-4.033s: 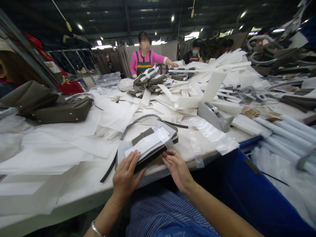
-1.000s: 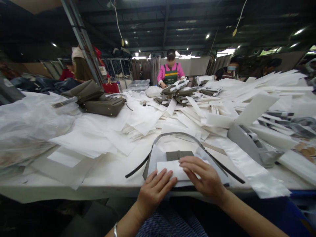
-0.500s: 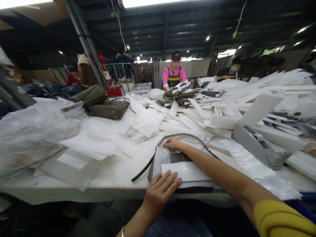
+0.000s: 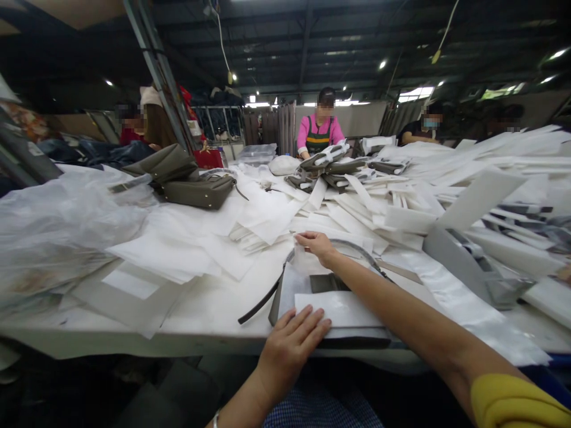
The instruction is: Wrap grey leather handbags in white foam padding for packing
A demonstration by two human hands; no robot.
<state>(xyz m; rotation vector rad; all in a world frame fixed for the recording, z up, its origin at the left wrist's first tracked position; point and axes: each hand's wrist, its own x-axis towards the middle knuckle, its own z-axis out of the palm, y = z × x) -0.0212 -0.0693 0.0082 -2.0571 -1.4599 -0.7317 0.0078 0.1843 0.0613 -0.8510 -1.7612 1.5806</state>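
Note:
A dark olive bag lies at the table's front edge, its long strap curving around its far side and off to the left. Across its near part rests a white foam sheet. My left hand is flat with fingers spread, pressing on the near left corner of that sheet. Over the far left part of the bag, my right hand pinches a thin translucent sheet between thumb and fingertips; the sheet hangs down onto the bag.
Olive bags lie at the back left beside crumpled clear plastic. White sheets spread across the left, and a large pile of white pieces covers the right. A grey wrapped bag stands at right. Across the table is a person in pink.
My right hand has moved away from me and up, lifting the translucent sheet. More of the dark bag shows beneath. My left hand stays on the foam sheet. The view has shifted slightly.

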